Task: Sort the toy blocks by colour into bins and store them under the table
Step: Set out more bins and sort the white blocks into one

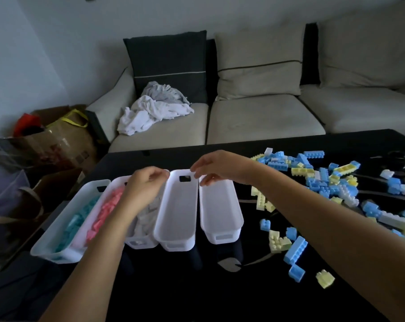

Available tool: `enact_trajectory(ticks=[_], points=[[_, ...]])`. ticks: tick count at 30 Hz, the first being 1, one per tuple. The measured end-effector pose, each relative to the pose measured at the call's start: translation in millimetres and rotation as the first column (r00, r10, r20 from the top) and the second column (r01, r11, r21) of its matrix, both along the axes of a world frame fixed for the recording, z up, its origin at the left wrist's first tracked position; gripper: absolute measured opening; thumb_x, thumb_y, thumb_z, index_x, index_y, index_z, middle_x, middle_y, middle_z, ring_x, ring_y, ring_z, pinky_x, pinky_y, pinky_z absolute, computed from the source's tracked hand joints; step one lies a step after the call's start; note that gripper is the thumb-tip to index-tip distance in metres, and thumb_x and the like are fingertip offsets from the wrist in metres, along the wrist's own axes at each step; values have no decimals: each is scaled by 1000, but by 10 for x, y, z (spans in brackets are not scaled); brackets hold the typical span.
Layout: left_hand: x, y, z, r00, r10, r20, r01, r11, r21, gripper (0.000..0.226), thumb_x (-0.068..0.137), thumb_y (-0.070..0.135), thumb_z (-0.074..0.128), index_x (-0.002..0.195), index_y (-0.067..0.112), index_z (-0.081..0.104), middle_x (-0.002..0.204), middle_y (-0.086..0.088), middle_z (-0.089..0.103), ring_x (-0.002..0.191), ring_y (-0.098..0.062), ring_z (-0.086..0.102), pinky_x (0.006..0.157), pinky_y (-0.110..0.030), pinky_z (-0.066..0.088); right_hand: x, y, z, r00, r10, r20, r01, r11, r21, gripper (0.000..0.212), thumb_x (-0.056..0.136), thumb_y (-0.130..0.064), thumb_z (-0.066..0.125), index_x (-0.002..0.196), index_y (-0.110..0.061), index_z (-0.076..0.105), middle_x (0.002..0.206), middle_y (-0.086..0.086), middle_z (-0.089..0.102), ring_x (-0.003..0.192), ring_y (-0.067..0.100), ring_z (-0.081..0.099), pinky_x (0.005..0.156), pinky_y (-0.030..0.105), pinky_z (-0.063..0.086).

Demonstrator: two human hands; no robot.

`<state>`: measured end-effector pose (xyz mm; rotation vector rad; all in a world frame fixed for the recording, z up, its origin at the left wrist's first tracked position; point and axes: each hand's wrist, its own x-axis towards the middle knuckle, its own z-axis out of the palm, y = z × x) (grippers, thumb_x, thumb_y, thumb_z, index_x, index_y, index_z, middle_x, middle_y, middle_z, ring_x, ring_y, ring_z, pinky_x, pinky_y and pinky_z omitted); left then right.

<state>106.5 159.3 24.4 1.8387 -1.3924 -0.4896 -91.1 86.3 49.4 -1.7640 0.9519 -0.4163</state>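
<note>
- Five white bins stand side by side on the black table [196, 293], towards its left end, their long sides touching or nearly so.
- The first bin [57, 231] holds teal blocks [78, 221].
- The second bin [118, 182] holds pink blocks [106, 208].
- The third bin [141, 244] holds pale grey-white blocks [148, 219] and is partly hidden by the left forearm.
- The left hand [145, 184] is at the third bin's far end with its fingers curled and its thumb by the next bin's corner. I cannot tell whether it grips a rim.
- The fourth bin [176, 210] has nothing in it, and its left edge overlaps the third.
- The right hand [217, 168] pinches the fourth bin's far right corner between forefinger and thumb.
- The fifth bin [220, 210] also has nothing in it.
- Loose blocks [324, 180] in blue, yellow and white lie scattered over the table's right side, well apart from the bins.
</note>
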Motion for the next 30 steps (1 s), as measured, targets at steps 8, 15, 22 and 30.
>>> enact_trajectory(ticks=[8, 15, 22, 30], points=[[-1019, -373, 151, 919, -373, -129, 372, 928, -33, 16, 94, 16, 55, 89, 18, 69, 89, 3, 70, 83, -7, 66, 75, -19, 50, -1543, -60, -117, 952, -230, -203, 164, 941, -296, 9, 91, -18, 59, 93, -17, 68, 83, -3, 71, 79, 11, 68, 78, 22, 55], [-1993, -442, -64, 717, -696, -38, 695, 709, 122, 6, 88, 22, 64, 92, 25, 67, 93, 9, 69, 87, -2, 65, 79, -16, 50, -2759, 273, -407, 794, -419, -441, 214, 870, -443, 13, 86, -15, 65, 89, -28, 64, 85, -11, 65, 77, 2, 61, 69, 11, 47], [-2863, -210, -482, 515, -853, 90, 803, 516, 297, 36, 81, 37, 72, 110, 19, 61, 107, 5, 61, 96, -11, 58, 83, -27, 48, -3286, 607, -575, 732, -347, -586, 162, 924, -345, 46, 78, -25, 75, 116, -37, 53, 111, -22, 54, 96, -1, 56, 82, 16, 47], [-3288, -93, -892, 495, -706, 506, 698, 670, 253, 47, 89, 45, 55, 124, 16, 49, 121, -2, 56, 117, -24, 40, 97, -39, 34, -3082, 622, -901, 805, -299, -512, -12, 855, -519, 55, 90, -16, 60, 127, -51, 41, 127, -31, 39, 115, -3, 37, 93, 6, 28]])
